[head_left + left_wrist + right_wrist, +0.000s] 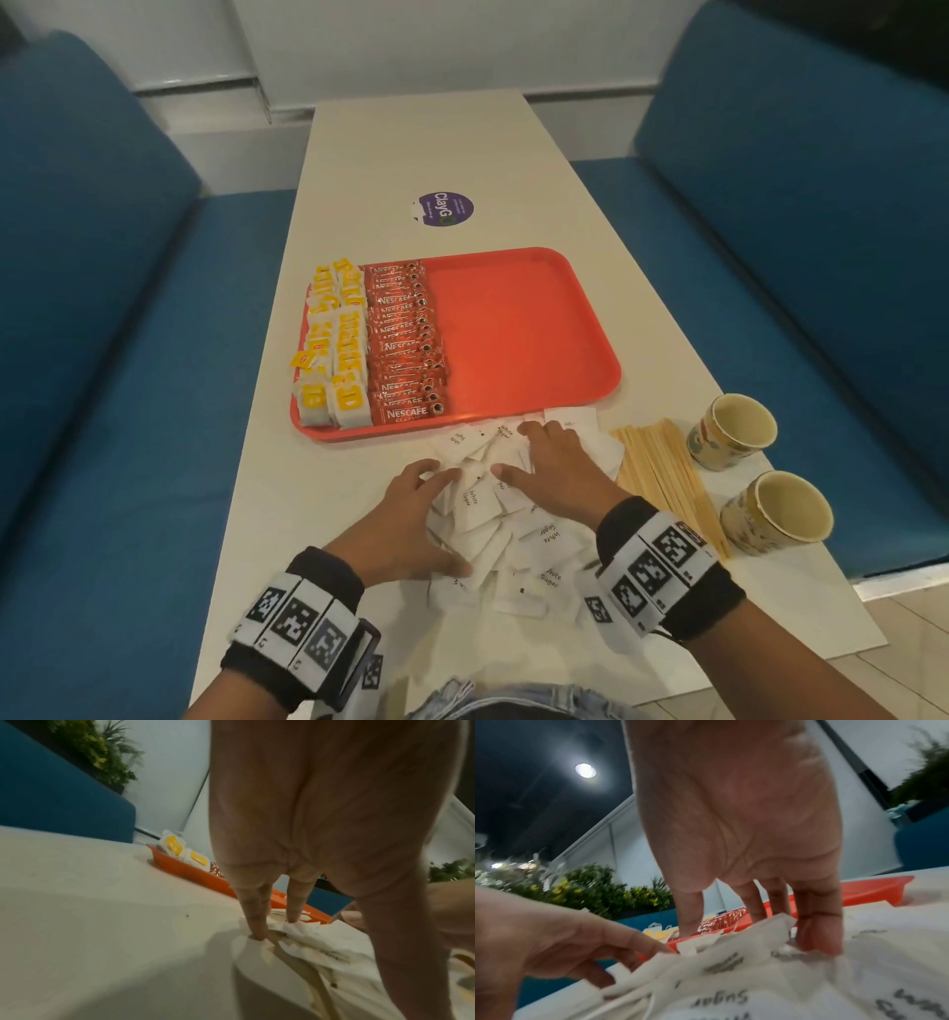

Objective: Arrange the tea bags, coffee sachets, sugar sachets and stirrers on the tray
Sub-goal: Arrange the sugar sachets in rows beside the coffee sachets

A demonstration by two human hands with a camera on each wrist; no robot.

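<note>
The sugar sachets (493, 519) lie heaped on the tabletop (328, 514) under both hands. The tray (524, 329) lies beyond the right hand (552, 465), holding tea bags (336, 344) left of coffee sachets (405, 344). Stirrers (662, 473), then cups (734, 429), lie to that hand's right.

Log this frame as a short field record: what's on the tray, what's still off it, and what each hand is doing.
on tray: tea bags in left columns, coffee sachets beside them; rest of the tray bare
off tray: sugar sachets piled on table; stirrers right of the pile
left hand: fingers spread on the pile's left side
right hand: fingers spread on the pile's far part
other: two paper cups
</note>
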